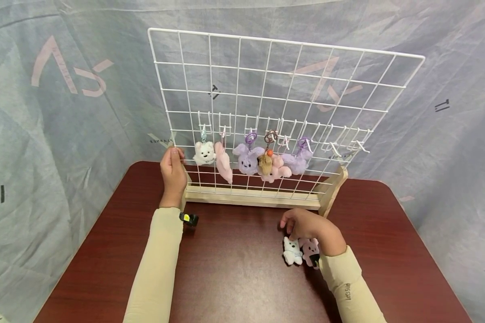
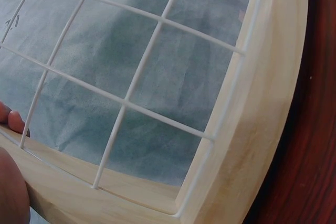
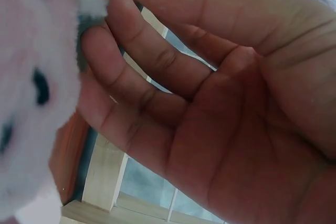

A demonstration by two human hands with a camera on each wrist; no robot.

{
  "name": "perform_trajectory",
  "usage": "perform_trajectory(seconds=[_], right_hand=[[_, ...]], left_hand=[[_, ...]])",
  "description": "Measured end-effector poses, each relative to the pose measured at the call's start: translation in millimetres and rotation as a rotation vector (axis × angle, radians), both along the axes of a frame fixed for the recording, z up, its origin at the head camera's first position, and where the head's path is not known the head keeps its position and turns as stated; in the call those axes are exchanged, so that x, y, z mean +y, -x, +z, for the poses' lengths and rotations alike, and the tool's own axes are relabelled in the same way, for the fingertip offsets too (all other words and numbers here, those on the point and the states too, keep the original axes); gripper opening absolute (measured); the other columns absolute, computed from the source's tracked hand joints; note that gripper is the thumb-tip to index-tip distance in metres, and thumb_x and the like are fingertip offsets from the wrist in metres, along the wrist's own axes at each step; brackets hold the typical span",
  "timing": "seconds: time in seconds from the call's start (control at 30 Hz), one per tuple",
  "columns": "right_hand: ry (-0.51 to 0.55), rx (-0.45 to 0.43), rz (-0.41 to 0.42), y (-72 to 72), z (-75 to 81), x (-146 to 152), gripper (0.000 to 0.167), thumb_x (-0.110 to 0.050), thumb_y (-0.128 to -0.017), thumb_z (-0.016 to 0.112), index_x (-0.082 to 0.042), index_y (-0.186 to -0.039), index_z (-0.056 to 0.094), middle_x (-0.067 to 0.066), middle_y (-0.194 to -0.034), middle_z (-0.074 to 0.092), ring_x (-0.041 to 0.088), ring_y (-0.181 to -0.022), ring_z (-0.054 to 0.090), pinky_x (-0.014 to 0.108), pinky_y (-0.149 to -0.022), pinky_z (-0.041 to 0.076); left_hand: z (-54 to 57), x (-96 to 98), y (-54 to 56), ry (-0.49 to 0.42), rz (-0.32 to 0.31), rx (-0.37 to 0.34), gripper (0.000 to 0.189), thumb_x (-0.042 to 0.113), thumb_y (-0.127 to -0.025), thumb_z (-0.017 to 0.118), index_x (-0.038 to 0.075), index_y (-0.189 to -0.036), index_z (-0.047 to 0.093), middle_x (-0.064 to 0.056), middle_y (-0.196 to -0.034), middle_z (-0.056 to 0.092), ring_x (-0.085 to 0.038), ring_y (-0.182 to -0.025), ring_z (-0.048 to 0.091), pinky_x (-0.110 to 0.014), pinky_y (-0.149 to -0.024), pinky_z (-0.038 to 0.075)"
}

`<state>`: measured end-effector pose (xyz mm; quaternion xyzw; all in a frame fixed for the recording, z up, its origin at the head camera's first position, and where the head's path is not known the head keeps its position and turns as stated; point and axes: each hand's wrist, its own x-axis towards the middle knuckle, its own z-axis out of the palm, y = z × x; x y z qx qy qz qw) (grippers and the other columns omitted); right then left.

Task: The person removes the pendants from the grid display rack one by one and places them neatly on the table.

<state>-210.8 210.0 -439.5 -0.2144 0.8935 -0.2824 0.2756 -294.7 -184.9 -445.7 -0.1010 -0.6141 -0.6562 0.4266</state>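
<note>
A white plush charm (image 1: 293, 251) lies on the dark red table (image 1: 234, 255) directly beneath a person's right hand (image 1: 309, 224), its ears just below the thumb. The fingers curve loosely, the thumb and forefinger reaching the toy's edge; whether they pinch it cannot be told. Beside it, nearer the wrist, rests a pink plush charm (image 1: 310, 251), which looms large and blurred in the right wrist view. The left hand (image 1: 173, 172), well apart, grips the left side of a white wire rack (image 1: 271, 41), thumb and fingertips on either side of a wooden bar (image 2: 131, 203). Six more plush charms dangle in a row from the rack's hooks: white (image 1: 204, 153), pink (image 1: 223, 163), purple (image 1: 248, 161), brown (image 1: 264, 166), pink again and purple again. Two more hooks (image 1: 333, 148) jut out at right. Behind hangs a grey fabric sheet (image 1: 85, 112) with pink lettering.
</note>
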Motion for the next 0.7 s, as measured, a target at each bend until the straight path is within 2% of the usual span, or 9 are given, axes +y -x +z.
perform_trajectory(seconds=[0.13, 0.2, 0.33, 0.43, 0.53, 0.7], right_hand=[[-0.019, 0.024, -0.001, -0.3, 1.2, -1, 0.032, 0.016, -0.075, 0.08, -0.001, -0.1, 0.069, 0.013, -0.087, 0.07, 0.014, -0.075, 0.063, 0.026, -0.063, 0.053], [-0.031, 0.073, 0.002, -0.4, 3.2, -2, 0.029, 0.014, -0.077, 0.08, -0.001, -0.099, 0.069, 0.011, -0.085, 0.07, 0.013, -0.074, 0.062, 0.026, -0.063, 0.053], [-0.003, 0.254, -0.049, 0.2, 10.6, -3, 0.021, 0.008, -0.082, 0.078, -0.001, -0.099, 0.069, 0.007, -0.081, 0.07, 0.011, -0.073, 0.061, 0.028, -0.066, 0.052], [0.062, 0.417, -0.168, 0.7, 16.9, -6, 0.014, -0.001, -0.089, 0.076, -0.001, -0.101, 0.069, 0.007, -0.083, 0.071, 0.013, -0.073, 0.062, 0.031, -0.069, 0.052], [0.146, 0.566, -0.319, 0.0, 22.6, -10, 0.011, -0.008, -0.095, 0.074, -0.004, -0.103, 0.068, 0.009, -0.088, 0.072, 0.018, -0.076, 0.065, 0.034, -0.071, 0.054], [0.311, 0.802, -0.506, -1.6, 32.4, -18, 0.013, -0.009, -0.094, 0.076, -0.002, -0.102, 0.069, 0.014, -0.096, 0.07, 0.027, -0.085, 0.069, 0.035, -0.072, 0.059]], left_hand=[[-0.4, -0.5, -0.7, 0.004, 0.004, 0.007, 0.04, 0.009, -0.113, 0.039, -0.014, -0.083, 0.052, 0.009, -0.083, 0.056, -0.027, -0.069, 0.05, -0.03, -0.066, 0.047], [-0.8, -0.6, -0.3, 0.003, 0.007, 0.007, 0.04, 0.008, -0.113, 0.039, -0.015, -0.083, 0.052, 0.009, -0.083, 0.056, -0.026, -0.069, 0.05, -0.03, -0.067, 0.047], [-1.8, -0.8, 2.3, -0.003, 0.018, 0.005, 0.039, 0.006, -0.112, 0.037, -0.017, -0.083, 0.051, 0.011, -0.083, 0.056, -0.027, -0.069, 0.049, -0.026, -0.066, 0.046], [-0.1, 0.1, 2.2, -0.006, 0.019, 0.007, 0.039, 0.005, -0.112, 0.036, -0.018, -0.084, 0.049, 0.012, -0.083, 0.055, -0.028, -0.069, 0.047, -0.027, -0.066, 0.045], [7.1, 3.9, -4.3, -0.005, 0.011, 0.013, 0.039, 0.005, -0.113, 0.035, -0.018, -0.083, 0.048, 0.01, -0.083, 0.054, -0.029, -0.069, 0.046, -0.03, -0.066, 0.044], [16.9, 8.5, -15.1, -0.002, -0.008, 0.024, 0.036, 0.003, -0.112, 0.036, -0.014, -0.083, 0.048, 0.005, -0.083, 0.054, -0.025, -0.069, 0.046, -0.03, -0.068, 0.043]])
